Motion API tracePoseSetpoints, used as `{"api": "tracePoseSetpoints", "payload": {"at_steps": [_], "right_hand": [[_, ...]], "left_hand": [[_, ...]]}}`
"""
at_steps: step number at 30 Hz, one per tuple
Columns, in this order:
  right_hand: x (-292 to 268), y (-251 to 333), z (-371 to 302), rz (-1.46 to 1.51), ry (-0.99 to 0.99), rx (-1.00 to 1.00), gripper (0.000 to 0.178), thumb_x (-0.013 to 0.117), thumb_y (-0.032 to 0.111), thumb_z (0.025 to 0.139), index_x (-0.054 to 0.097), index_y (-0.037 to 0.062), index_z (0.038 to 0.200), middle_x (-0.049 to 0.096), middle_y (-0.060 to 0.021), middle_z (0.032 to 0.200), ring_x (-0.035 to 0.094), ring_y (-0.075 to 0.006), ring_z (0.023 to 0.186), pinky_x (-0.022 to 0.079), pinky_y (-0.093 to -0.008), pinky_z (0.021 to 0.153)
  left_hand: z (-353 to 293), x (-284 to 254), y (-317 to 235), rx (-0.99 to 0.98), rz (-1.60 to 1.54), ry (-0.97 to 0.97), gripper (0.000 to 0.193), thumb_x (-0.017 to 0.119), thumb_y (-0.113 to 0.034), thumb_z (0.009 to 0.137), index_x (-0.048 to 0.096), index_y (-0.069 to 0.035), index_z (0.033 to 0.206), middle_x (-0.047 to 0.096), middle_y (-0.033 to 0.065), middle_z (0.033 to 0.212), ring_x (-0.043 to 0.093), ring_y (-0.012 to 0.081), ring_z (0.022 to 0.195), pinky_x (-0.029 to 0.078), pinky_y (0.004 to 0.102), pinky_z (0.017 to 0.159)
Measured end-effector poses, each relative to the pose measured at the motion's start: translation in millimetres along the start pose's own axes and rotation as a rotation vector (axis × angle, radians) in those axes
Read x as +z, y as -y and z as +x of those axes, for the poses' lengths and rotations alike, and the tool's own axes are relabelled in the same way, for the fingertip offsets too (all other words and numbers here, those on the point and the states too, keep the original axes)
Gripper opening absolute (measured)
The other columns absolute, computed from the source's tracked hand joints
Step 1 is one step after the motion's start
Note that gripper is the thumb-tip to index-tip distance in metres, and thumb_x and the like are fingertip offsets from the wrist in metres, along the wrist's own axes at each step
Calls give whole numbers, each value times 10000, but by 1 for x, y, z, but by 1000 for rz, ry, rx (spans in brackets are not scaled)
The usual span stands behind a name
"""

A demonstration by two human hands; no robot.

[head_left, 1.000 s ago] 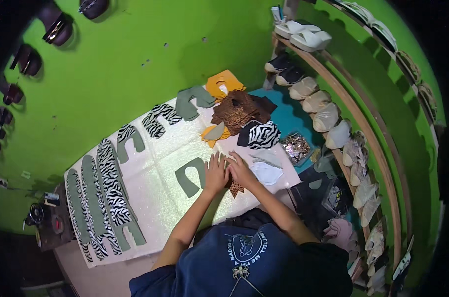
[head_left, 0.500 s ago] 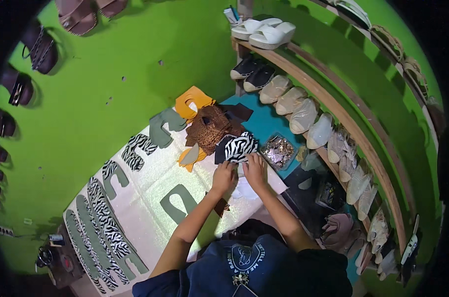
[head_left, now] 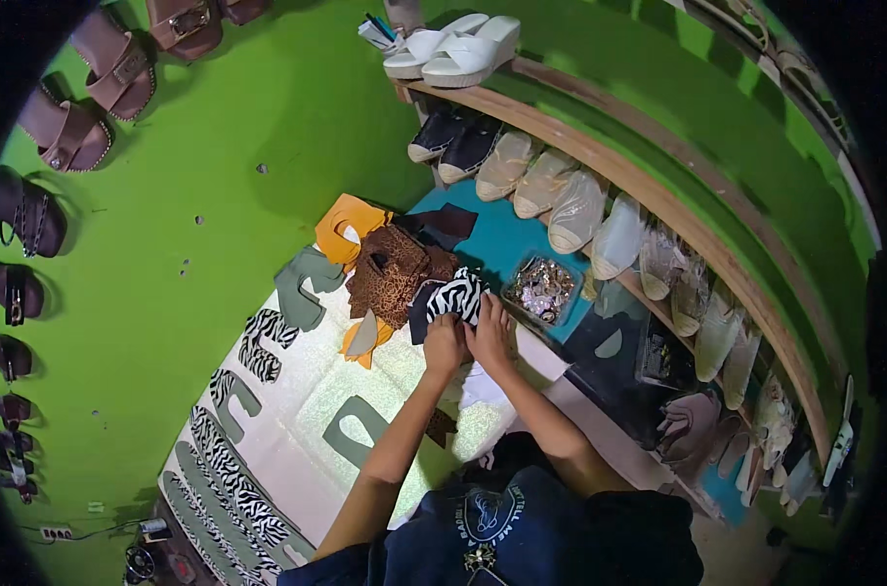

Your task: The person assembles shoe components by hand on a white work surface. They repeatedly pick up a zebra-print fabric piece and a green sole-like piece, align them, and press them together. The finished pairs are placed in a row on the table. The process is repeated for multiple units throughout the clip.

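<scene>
Now sorting cut pieces | my left hand (head_left: 444, 344) and right hand (head_left: 490, 333) both pinch the zebra-print piece (head_left: 457, 295) | next: lift it cleanly off the brown stack (head_left: 390, 273).

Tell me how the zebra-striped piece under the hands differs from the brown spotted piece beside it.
The zebra-striped piece is black and white; the brown spotted piece is tan with dark flecks. The zebra-striped piece looks smaller and lies under the left hand and right hand; the brown spotted piece lies untouched. Both are flat cut shapes.
</scene>
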State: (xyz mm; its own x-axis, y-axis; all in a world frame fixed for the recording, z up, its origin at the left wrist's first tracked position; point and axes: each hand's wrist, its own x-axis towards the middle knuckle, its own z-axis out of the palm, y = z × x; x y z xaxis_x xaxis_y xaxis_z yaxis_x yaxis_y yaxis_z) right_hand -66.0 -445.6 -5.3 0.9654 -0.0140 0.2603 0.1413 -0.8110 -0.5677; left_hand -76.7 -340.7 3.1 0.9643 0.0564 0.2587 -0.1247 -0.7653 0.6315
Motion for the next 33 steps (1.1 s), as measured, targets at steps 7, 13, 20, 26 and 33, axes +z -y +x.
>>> {"api": "tracePoseSetpoints", "payload": {"at_steps": [7,13,20,26,33], "right_hand": [[-7,15,-3,-147,133,79,779,681,151,679,272,-9,1322,331,-152,1319,372,-331,1168,302,-421,944],[9,4,1,-277,161,113,834,695,144,660,241,-3,1343,305,-142,1370,364,-304,1200,305,-406,954],[11,11,4,-308,175,78,862,720,153,639,246,13,1346,310,-142,1372,374,-299,1205,334,-377,956],[4,14,2,-227,213,92,841,706,133,654,249,43,1355,304,-150,1374,359,-315,1223,342,-403,962],[1,10,3,-105,272,148,764,652,226,736,253,85,1372,262,-133,1415,360,-358,1217,326,-494,964]], "left_hand": [[0,4,10,-14,6,22,238,589,-100,727,550,-7,942,593,200,883,558,384,823,439,445,725],[2,0,-1,15,88,81,281,578,-48,676,557,-26,955,602,161,935,544,354,828,416,411,758],[2,4,14,27,26,28,260,557,-34,702,542,-19,961,594,173,920,545,362,852,426,424,754],[3,3,12,-31,-22,84,297,555,-56,724,508,-5,1013,582,202,955,542,382,882,452,437,760],[1,2,7,-50,-61,94,316,555,-63,730,508,10,1034,579,218,976,542,399,898,436,448,793]]}}
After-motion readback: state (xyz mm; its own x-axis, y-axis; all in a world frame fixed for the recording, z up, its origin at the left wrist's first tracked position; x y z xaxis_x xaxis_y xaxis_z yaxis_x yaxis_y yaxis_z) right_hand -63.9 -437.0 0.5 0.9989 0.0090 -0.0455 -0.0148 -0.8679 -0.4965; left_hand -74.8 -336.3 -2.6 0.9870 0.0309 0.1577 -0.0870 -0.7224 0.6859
